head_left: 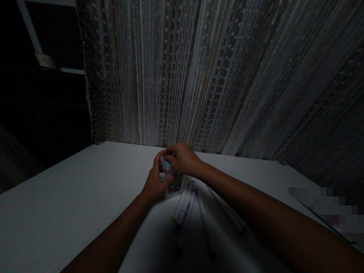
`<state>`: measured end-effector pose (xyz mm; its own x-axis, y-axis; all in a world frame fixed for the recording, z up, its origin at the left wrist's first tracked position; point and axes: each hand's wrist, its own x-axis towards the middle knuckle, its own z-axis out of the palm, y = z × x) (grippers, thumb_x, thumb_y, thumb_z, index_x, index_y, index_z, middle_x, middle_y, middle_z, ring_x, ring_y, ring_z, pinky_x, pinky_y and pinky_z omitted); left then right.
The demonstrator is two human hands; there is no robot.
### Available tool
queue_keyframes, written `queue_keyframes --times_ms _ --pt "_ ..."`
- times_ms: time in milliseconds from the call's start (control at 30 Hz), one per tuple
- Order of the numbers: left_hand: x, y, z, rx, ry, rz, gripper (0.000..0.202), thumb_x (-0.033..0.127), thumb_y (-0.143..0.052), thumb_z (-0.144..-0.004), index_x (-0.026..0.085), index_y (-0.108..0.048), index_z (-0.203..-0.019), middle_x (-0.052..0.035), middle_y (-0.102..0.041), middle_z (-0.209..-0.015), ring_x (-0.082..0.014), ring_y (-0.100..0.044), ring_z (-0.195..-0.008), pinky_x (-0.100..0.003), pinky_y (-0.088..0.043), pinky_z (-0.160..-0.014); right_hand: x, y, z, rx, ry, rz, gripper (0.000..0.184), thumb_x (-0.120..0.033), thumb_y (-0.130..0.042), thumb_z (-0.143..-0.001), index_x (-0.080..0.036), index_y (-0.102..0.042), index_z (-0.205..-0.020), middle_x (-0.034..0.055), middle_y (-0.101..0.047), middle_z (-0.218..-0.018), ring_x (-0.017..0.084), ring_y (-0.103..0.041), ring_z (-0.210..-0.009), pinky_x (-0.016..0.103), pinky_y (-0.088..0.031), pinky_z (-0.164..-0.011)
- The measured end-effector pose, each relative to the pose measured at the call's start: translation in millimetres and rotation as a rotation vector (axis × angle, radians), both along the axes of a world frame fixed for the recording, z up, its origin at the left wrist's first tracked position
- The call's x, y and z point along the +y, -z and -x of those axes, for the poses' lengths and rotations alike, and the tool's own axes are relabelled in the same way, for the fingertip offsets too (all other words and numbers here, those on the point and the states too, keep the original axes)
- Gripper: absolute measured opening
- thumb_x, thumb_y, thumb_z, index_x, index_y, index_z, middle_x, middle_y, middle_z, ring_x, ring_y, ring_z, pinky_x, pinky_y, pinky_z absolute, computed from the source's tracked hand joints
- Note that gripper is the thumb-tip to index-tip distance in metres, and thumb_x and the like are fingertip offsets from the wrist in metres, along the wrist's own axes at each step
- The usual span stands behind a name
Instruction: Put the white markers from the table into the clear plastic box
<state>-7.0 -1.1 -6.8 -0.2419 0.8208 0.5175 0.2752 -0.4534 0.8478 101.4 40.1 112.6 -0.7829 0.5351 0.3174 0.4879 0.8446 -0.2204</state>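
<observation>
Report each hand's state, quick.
Left hand: closed around the body of the small bottle, holding it upright on the white table.
Right hand: closed on the bottle's blue cap.

On the white bench [71, 204], both hands meet over a small clear plastic bottle with a blue cap and a colourful label [172, 182], which stands upright. The left hand [155, 182] wraps the bottle's body from the near left side, while the right hand [183, 158] curls over its top, fingers at the blue cap. Just near of the bottle, several slim white pens [186, 203] lie side by side on the bench, partly under the right forearm. Beyond the bottle rises a wall of pale, vertically ribbed stacked sheets [216, 76]. The scene is dim.
</observation>
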Motion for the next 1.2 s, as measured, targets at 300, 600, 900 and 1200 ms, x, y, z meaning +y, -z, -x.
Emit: queue_keyframes --times_ms 300,600,900,1200 --pt "-0.6 1.9 1.5 -0.015 -0.003 0.027 0.08 0.044 -0.068 -0.064 0.025 -0.025 -0.129 -0.0073 -0.047 -0.128 -0.0159 -0.054 -0.108 -0.03 -0.047 -0.093 2.6 -6.1 -7.3 0.037 -0.002 -0.009 0.025 -0.016 -0.045 -0.081 -0.012 -0.07 -0.086 0.0063 -0.068 -0.08 0.012 -0.057 -0.069 0.022 -0.035 -0.062" --pt "-3.3 -1.8 -0.8 -0.031 0.026 0.068 0.074 0.042 -0.066 -0.065 0.025 -0.026 -0.125 -0.0061 -0.052 -0.119 -0.0141 -0.055 -0.101 -0.03 -0.045 -0.092 16.4 -9.0 -21.8 -0.073 0.107 -0.08 0.027 -0.014 -0.047 -0.078 -0.012 -0.071 -0.087 0.01 -0.069 -0.086 0.017 -0.061 -0.078 0.024 -0.038 -0.065" --pt "-0.8 2.1 1.2 -0.026 -0.008 0.048 0.077 0.043 -0.068 -0.063 0.025 -0.028 -0.127 -0.0065 -0.049 -0.124 -0.016 -0.055 -0.103 -0.032 -0.046 -0.092 17.2 -2.2 -9.8 0.13 -0.063 0.243 0.024 -0.009 -0.052 -0.077 -0.011 -0.071 -0.091 0.0043 -0.07 -0.083 0.011 -0.061 -0.075 0.021 -0.043 -0.07" --pt "-1.4 2.0 0.9 -0.015 -0.018 0.047 0.08 0.046 -0.068 -0.063 0.025 -0.026 -0.128 -0.0071 -0.049 -0.124 -0.016 -0.056 -0.103 -0.031 -0.047 -0.09 10.8 -0.6 -6.0 0.012 0.0 0.126 0.021 -0.01 -0.055 -0.073 -0.01 -0.071 -0.087 0.007 -0.07 -0.079 0.013 -0.062 -0.072 0.019 -0.041 -0.062"
